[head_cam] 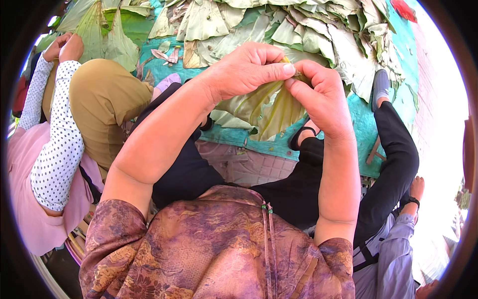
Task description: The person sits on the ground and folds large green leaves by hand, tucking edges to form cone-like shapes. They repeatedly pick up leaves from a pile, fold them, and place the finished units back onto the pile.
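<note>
My left hand and my right hand meet above the ground cloth, thumbs and fingertips pinching the yellowish centre of one large leaf, which looks like a lotus leaf. From my fingers the leaf hangs down in folds, its pale veins spreading from the pinched spot. The fingers hide most of that centre. Just beyond my hands lies a broad heap of similar pale green leaves, overlapping and partly dried at the edges.
A turquoise cloth covers the brick paving. At my left, a person in polka-dot sleeves handles large leaves. Another person's black-trousered leg is close on my right. Something red lies at the far right corner.
</note>
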A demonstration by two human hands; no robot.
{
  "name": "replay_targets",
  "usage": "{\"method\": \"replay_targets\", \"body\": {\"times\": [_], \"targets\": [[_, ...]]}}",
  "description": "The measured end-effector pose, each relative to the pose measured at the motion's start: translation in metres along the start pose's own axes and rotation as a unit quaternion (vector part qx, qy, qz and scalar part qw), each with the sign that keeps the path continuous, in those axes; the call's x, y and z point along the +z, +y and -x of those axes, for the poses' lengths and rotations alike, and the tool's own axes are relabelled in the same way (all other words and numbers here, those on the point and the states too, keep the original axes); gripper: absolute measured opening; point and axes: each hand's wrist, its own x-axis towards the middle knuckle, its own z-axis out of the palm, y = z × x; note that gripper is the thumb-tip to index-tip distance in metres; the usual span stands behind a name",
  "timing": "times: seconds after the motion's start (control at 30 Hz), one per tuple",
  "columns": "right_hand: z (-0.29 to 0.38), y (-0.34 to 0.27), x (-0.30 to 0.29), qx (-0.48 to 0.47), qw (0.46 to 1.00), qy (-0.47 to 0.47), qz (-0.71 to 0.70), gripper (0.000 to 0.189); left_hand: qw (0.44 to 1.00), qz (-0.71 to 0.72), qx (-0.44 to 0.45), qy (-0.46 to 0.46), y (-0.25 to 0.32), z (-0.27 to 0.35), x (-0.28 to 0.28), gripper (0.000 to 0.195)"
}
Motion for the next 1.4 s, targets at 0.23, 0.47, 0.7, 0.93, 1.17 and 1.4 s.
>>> {"method": "replay_targets", "body": {"times": [0.23, 0.47, 0.7, 0.93, 1.17, 1.4], "targets": [[-0.002, -0.008, 0.013, 0.002, 0.999, 0.024, 0.032, 0.014, 1.0, 0.01, 0.009, 0.002, 0.005, 0.005, -0.004, 0.022], [-0.006, -0.008, 0.026, -0.024, 0.999, 0.039, 0.015, 0.006, 0.998, 0.06, 0.019, 0.026, 0.003, 0.011, -0.006, 0.02], [-0.013, -0.003, 0.025, -0.052, 0.997, 0.034, 0.05, 0.006, 0.998, -0.012, 0.024, 0.059, -0.001, 0.007, -0.01, 0.023], [-0.012, -0.002, 0.014, -0.059, 0.998, -0.004, 0.019, 0.011, 1.0, -0.002, 0.005, 0.015, 0.009, 0.006, -0.012, 0.024], [-0.007, -0.004, 0.022, -0.138, 0.987, 0.075, 0.045, 0.006, 0.996, -0.034, 0.079, 0.014, 0.005, 0.004, -0.005, 0.024], [-0.002, -0.001, 0.018, -0.168, 0.977, 0.089, 0.101, 0.007, 0.997, -0.016, 0.067, 0.029, 0.011, 0.007, 0.006, 0.026]]}}
